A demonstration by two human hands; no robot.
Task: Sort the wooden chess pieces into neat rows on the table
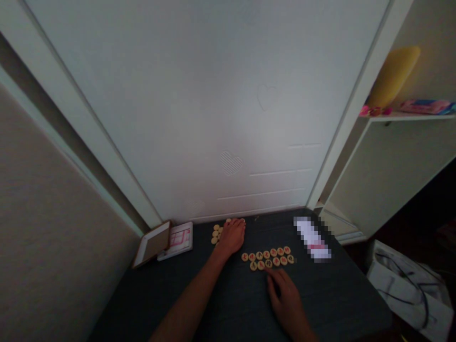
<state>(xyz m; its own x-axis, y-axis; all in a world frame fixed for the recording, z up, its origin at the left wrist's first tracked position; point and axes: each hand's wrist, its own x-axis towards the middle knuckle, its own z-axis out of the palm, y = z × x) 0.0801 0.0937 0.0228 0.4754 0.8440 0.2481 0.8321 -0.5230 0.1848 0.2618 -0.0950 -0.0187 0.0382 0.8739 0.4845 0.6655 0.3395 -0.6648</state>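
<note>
Two rows of round wooden xiangqi pieces [273, 252] lie face up on the dark table, marked with red or black characters. My right hand [284, 294] is just in front of the lower row. Its index fingertip is at a piece there, the thumb stands apart, and nothing shows in its grip. Farther back on the left, my left hand [233, 236] reaches over a group of plain-looking discs [215, 233]. Its fingers are bent and close together, and whatever is under them is hidden. A few discs peek out beyond the fingers.
Left of the discs, an open brown-edged box part [153, 244] leans on a white tray [181, 240] with red print. A blurred-out white object [311, 240] lies at the right. Behind the table [338, 289] rises a white panel [178, 118]. A white box with cables [409, 289] stands at right.
</note>
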